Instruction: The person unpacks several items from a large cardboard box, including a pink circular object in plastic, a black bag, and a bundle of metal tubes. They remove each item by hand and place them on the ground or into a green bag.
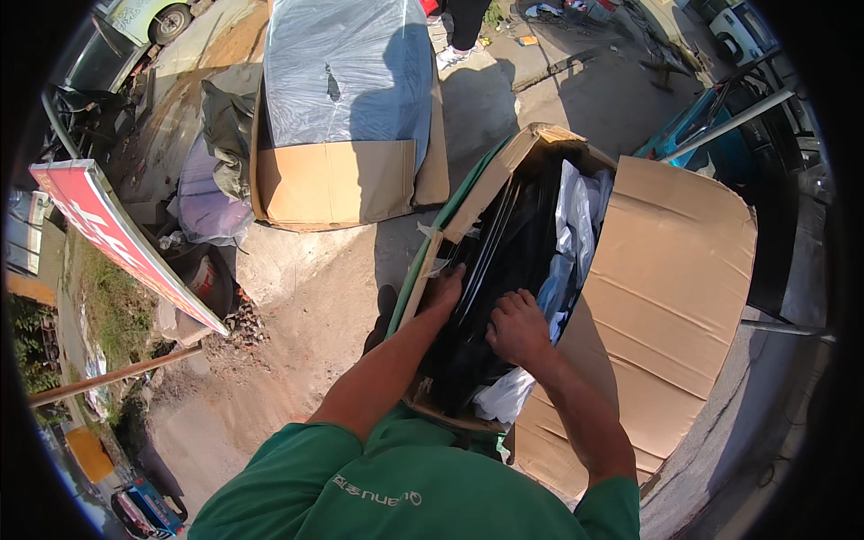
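Note:
In front of me stands an open cardboard box (479, 197) holding dark, glossy black panels (496, 236) set on edge. My left hand (445, 289) reaches in at the box's left wall, by the panels' edges; its grip is partly hidden. Curled fingers of my right hand (518, 327) lie over the black surface farther right. Whether they grasp anything is not clear. Crumpled white plastic film (574, 209) lines the right side of the contents. A wide cardboard flap (675, 290) spreads out to the right.
A second carton (331, 179) with a film-wrapped panel (337, 74) lies ahead. Left of it are a dark cloth (229, 131) and a purple wrapped item (212, 189). A red sign board (128, 236) leans at the left. A person's legs (466, 30) stand beyond; a blue vehicle (695, 128) is at right.

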### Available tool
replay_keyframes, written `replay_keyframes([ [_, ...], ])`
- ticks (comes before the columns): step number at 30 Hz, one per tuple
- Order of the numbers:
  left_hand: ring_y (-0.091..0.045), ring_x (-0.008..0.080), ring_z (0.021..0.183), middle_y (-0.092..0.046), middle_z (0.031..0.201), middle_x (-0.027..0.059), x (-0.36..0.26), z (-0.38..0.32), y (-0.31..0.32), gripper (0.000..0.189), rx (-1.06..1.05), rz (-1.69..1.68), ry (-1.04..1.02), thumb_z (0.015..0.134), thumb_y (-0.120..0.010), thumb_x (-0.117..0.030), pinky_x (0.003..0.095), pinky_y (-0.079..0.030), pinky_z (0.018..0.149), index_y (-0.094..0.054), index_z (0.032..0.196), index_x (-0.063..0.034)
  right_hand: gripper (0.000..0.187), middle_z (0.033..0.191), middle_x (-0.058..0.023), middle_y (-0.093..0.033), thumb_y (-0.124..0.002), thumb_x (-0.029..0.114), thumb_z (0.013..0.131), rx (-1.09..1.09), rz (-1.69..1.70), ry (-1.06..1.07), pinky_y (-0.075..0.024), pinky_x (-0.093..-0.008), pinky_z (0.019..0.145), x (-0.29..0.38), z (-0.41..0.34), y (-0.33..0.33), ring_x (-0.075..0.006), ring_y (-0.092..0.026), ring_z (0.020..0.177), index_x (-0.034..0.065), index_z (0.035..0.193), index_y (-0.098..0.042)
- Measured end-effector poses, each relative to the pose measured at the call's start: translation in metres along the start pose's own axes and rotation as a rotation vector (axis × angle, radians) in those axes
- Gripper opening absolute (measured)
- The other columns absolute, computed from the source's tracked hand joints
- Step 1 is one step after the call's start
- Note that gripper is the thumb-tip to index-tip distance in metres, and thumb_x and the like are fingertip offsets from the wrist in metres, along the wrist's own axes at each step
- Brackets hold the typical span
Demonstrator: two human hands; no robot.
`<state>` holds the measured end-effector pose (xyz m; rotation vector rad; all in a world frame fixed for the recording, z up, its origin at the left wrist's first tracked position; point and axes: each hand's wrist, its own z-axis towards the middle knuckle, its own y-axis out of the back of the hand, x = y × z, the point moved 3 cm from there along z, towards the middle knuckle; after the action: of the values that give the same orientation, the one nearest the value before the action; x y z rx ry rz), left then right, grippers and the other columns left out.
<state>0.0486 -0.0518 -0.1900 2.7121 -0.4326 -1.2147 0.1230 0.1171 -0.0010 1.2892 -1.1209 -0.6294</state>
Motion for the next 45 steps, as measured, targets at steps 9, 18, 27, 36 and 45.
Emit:
replay_keyframes([
  [9, -0.074, 0.0274, 0.107, -0.076, 0.124, 0.0124, -0.033, 0.005, -0.041, 0.077, 0.745, -0.599, 0.537, 0.099, -0.059, -0.071, 0.0460, -0.059, 0.099, -0.067, 0.140, -0.0064, 0.023, 0.117, -0.0154, -0.071, -0.074, 0.019, 0.080, -0.102, -0.013, -0.113, -0.0377, -0.0537, 0.121, 0.005, -0.017, 0.005, -0.0331, -0.061, 0.130, 0.0032, 0.096, -0.074],
  [18, -0.075, 0.0200, 0.097, -0.079, 0.113, 0.0093, -0.030, 0.003, -0.036, 0.052, 0.766, -0.447, 0.403, 0.100, -0.071, -0.051, 0.0358, -0.060, 0.092, -0.074, 0.123, -0.0049, 0.020, 0.115, -0.0129, -0.071, -0.073, 0.018, 0.078, -0.127, 0.049, -0.135, -0.0403, -0.0548, 0.117, -0.006, -0.017, 0.016, -0.0328, -0.062, 0.126, 0.0045, 0.092, -0.071],
  [27, -0.074, 0.0179, 0.091, -0.078, 0.098, 0.0060, -0.047, -0.013, -0.017, 0.039, 0.771, -0.333, 0.342, 0.100, -0.074, -0.045, 0.0370, -0.061, 0.085, -0.076, 0.108, -0.0067, 0.019, 0.115, -0.0151, -0.071, -0.074, 0.019, 0.078, -0.125, 0.056, -0.137, -0.0397, -0.0540, 0.118, -0.002, -0.019, 0.021, -0.0331, -0.062, 0.125, 0.0040, 0.089, -0.070],
  [36, -0.073, 0.0188, 0.094, -0.077, 0.106, 0.0074, -0.017, 0.001, -0.021, 0.029, 0.696, -0.374, 0.336, 0.095, -0.071, -0.032, 0.0363, -0.059, 0.088, -0.075, 0.110, -0.0079, 0.022, 0.096, -0.0097, -0.067, -0.078, 0.019, 0.073, -0.146, 0.034, -0.155, -0.0455, -0.0428, 0.089, -0.006, 0.059, 0.026, -0.0286, -0.065, 0.101, 0.0080, 0.091, -0.072],
  [45, -0.072, 0.0211, 0.091, -0.076, 0.105, 0.0086, -0.033, -0.003, 0.000, 0.034, 0.710, -0.396, 0.376, 0.091, -0.071, -0.033, 0.0357, -0.058, 0.088, -0.075, 0.110, -0.0052, 0.030, 0.106, -0.0045, -0.061, -0.080, 0.026, 0.068, 0.090, -0.107, -0.013, -0.0434, -0.0435, 0.088, -0.036, 0.088, -0.006, -0.0256, -0.058, 0.109, 0.0166, 0.097, -0.076],
])
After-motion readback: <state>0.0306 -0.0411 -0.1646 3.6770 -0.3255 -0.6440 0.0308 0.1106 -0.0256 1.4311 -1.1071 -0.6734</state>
